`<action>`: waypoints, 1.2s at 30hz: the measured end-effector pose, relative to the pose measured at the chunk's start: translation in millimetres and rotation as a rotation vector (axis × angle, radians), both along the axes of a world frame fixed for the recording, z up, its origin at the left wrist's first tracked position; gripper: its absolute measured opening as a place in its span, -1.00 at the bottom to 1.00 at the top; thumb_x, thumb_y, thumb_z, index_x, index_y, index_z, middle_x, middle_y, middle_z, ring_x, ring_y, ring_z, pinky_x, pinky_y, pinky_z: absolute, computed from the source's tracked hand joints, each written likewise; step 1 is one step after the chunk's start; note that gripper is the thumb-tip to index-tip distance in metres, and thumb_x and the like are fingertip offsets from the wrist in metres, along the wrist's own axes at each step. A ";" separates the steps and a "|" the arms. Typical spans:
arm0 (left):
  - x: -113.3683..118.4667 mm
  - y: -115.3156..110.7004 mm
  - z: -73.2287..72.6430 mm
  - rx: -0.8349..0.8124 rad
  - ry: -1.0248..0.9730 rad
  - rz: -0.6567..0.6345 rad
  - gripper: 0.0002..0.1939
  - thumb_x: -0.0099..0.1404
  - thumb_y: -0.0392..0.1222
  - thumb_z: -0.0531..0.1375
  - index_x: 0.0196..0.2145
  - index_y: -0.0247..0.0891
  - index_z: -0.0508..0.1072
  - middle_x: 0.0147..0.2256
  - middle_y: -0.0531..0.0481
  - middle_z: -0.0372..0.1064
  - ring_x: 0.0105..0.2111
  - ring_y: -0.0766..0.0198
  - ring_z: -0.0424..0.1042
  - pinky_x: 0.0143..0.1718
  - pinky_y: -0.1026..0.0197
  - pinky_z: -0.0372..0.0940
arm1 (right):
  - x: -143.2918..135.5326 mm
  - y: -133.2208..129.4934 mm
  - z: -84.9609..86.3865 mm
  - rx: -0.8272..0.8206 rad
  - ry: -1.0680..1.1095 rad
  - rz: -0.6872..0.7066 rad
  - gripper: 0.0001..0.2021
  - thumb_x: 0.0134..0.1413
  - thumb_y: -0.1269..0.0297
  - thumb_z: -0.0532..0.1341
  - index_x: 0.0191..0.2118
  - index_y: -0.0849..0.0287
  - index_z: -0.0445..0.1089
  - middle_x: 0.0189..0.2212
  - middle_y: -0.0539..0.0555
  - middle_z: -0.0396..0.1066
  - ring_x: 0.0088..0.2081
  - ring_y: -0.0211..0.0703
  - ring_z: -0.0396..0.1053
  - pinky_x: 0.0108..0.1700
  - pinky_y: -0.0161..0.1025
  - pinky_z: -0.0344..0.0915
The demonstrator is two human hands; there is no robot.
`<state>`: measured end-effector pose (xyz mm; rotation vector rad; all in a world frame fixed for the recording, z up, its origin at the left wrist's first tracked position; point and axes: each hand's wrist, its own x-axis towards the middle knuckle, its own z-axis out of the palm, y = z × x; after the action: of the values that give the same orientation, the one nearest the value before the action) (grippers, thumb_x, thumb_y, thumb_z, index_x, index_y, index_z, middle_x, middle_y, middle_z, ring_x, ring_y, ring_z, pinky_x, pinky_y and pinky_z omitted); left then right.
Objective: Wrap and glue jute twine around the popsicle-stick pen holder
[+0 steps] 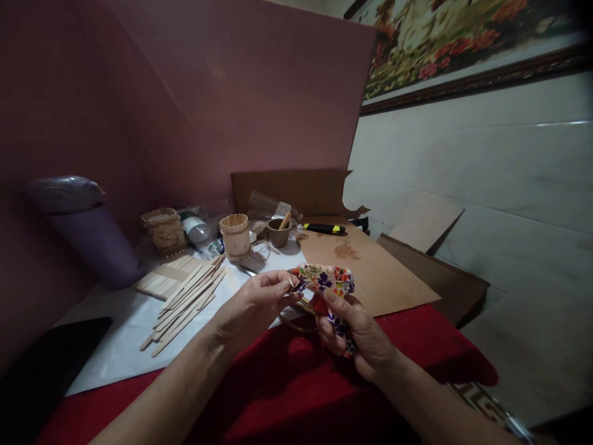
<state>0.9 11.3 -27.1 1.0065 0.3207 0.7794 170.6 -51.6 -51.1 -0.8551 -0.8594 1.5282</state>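
My right hand (347, 318) is wrapped round the handle of a flower-patterned hot glue gun (327, 278), whose orange-brown nozzle points left. Close by that nozzle, my left hand (269, 293) has its fingers pinched together on a small piece with a pale edge and a dark, shiny part, too small to name. I cannot tell whether the nozzle touches it. Just below the gun, part of a round, yellowish rim (296, 322) shows, mostly hidden by my hands.
Craft sticks (189, 303) lie in a loose pile on white paper (115, 346) at the left. Behind stand two stick-covered cups (235, 238), a brown pot (279, 233) and plastic bottles (197, 228). A yellow-black utility knife (324, 228) rests on cardboard (384, 272). Red cloth (287, 395) covers the front.
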 end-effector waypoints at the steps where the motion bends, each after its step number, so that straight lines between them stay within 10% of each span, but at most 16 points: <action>1: 0.1 -0.4 0.1 0.000 0.004 -0.004 -0.91 0.24 -0.30 0.19 -0.35 -0.36 0.49 -0.28 -0.12 0.42 -0.21 0.20 0.34 0.02 0.09 0.09 | -0.1 0.0 0.2 -0.006 0.006 0.002 -0.63 -0.02 -0.02 0.32 -0.44 0.24 0.33 -0.73 -0.11 0.25 -0.77 -0.52 0.00 -0.75 -0.53 -0.06; 36: -0.3 1.8 2.9 0.007 -0.002 0.039 -0.92 0.20 -0.27 0.24 -0.38 -0.34 0.51 -0.31 -0.10 0.42 -0.26 0.22 0.36 -0.07 0.14 0.13 | 3.4 -5.1 -0.4 -0.042 0.102 0.131 -0.69 0.03 0.03 0.30 -0.41 0.21 0.36 -0.74 -0.12 0.25 -0.79 -0.52 -0.06 -0.78 -0.51 -0.08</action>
<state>0.6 13.1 -24.2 1.0084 0.3367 0.8174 174.0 -56.7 -51.5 -0.7570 -0.8242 1.6945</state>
